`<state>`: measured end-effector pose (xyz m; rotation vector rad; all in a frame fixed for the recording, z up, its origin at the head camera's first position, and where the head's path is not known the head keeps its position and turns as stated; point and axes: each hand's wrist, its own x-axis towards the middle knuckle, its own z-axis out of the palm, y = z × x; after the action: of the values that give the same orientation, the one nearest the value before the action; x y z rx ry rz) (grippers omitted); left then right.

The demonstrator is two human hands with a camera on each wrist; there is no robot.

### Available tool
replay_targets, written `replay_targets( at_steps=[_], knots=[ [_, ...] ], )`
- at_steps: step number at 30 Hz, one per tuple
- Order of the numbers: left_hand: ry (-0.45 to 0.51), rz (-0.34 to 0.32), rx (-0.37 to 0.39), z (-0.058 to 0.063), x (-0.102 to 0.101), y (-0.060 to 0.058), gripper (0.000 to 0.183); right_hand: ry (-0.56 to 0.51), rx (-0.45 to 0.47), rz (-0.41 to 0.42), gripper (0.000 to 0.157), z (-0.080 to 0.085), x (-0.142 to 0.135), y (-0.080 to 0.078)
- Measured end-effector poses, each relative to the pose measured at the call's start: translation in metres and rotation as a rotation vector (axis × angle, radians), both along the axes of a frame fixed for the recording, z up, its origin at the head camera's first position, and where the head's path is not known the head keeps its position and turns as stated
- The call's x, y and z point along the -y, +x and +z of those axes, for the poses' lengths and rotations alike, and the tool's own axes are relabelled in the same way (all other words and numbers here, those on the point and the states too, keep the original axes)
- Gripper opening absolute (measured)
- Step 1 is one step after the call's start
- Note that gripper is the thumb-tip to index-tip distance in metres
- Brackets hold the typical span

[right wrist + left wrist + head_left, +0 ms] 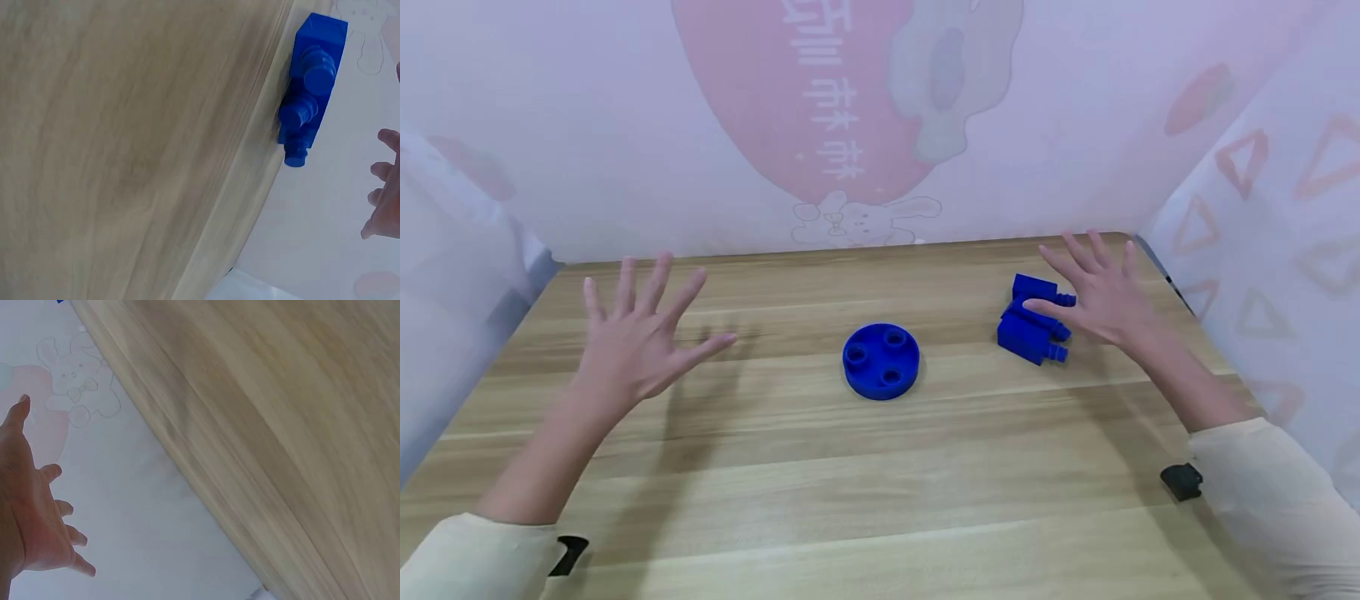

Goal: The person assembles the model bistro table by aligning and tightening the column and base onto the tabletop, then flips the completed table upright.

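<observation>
A round blue base (881, 385) with three raised sockets lies on the middle of the wooden table. To its right is a cluster of blue blocks (1026, 329), each with a ridged peg; the right wrist view shows the same blue blocks (322, 31) with pegs toward the camera. My left hand (636, 346) is held above the table's left side, fingers spread, holding nothing. My right hand (1105, 296) is spread above the right side, its thumb overlapping the blocks in the head view; it grips nothing. Part of each hand shows in its wrist view.
The wooden table (820, 500) ends at a back wall covering (1075, 125) printed with strawberries and rabbits. Similar pale sheets (1300, 275) flank both sides. A dark piece is attached at each sleeve cuff.
</observation>
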<state>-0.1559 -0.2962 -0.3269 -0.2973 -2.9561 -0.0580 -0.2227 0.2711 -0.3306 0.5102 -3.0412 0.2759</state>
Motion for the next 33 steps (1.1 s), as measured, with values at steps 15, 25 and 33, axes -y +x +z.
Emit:
replay_targets(
  at_steps=[15,25,33],
  knots=[
    [-0.032,-0.118,0.001,-0.006,-0.041,-0.005,0.089,0.039,0.021,0.102,0.082,0.003,0.021,0.004],
    [-0.005,-0.186,0.05,-0.01,-0.076,-0.015,0.082,0.022,0.007,0.135,0.062,-0.002,0.034,0.001],
    [0.087,-0.24,0.13,-0.01,-0.106,-0.02,0.072,0.006,0.088,0.115,0.036,-0.005,0.044,-0.007]
  ],
)
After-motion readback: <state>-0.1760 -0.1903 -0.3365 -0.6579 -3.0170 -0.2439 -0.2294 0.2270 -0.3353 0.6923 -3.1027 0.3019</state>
